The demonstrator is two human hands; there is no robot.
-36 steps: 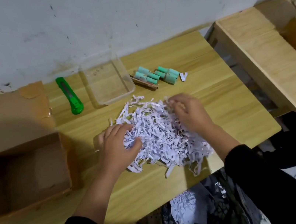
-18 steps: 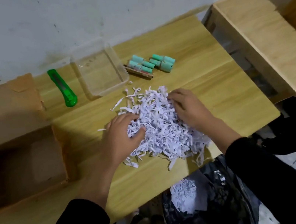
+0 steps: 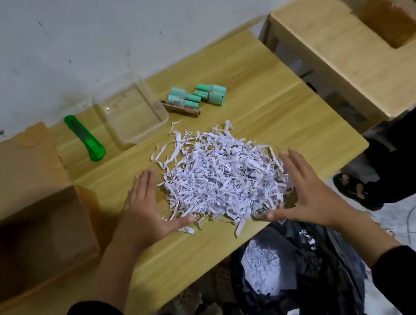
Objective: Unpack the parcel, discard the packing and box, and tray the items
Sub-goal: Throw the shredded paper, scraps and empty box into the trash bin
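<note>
Head view: brown cardboard box (image 3: 36, 247) sits open at the table's (image 3: 290, 117) left, cut off by the frame. Mid-table, a white shredded-paper heap (image 3: 221, 179) lies between left hand (image 3: 146, 213) and right hand (image 3: 309, 193), fingers spread flat, gripping nothing. Green tubes (image 3: 197, 96) lie beside the clear tray (image 3: 134, 114).

A loose heap of white shredded paper (image 3: 221, 179) lies on the wooden table near its front edge; the open brown cardboard box (image 3: 36, 247) sits at the table's left end, flaps spread, interior empty; the clear plastic tray (image 3: 134, 114) stands empty toward the wall; just right of it lie small teal cylinders (image 3: 198, 96), clustered, some resting on a brown strip.
</note>
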